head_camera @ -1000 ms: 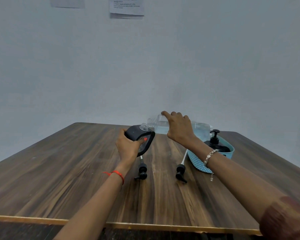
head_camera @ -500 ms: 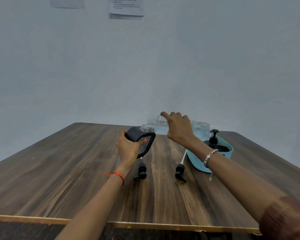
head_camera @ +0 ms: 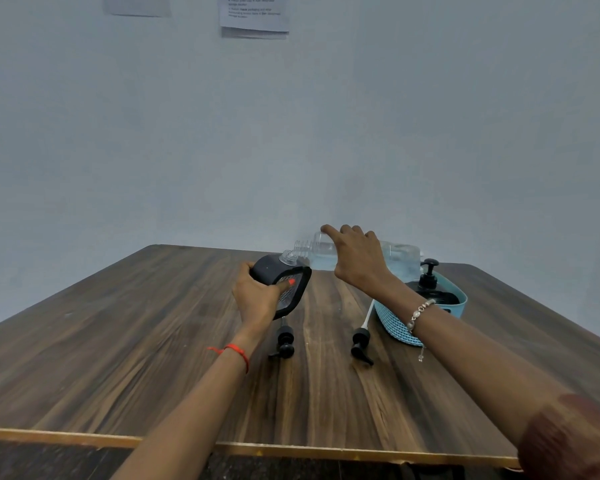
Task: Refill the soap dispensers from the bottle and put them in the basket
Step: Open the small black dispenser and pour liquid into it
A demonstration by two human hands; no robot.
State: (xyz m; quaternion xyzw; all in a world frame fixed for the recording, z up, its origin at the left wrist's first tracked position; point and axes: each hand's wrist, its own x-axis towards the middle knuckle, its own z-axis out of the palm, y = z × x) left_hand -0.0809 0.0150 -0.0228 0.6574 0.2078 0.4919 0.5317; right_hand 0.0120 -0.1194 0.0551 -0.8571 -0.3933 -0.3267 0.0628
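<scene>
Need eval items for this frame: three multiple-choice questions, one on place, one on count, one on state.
1. Where is the pump-topped dispenser? A in the basket; B on the floor; C on a shelf.
2. How many loose pump heads lie on the table? A one; B two; C four.
3. The clear bottle is: A upright; B tipped sideways; C lying capped.

1 A: it stands inside the blue rim.
2 B: two lie between the forearms.
3 B: the right hand holds it level, mouth at the dark dispenser in the left hand.

Two pumps (head_camera: 285, 341) mid-table; basket (head_camera: 395, 329) right; table (head_camera: 118, 341) left open.
</scene>
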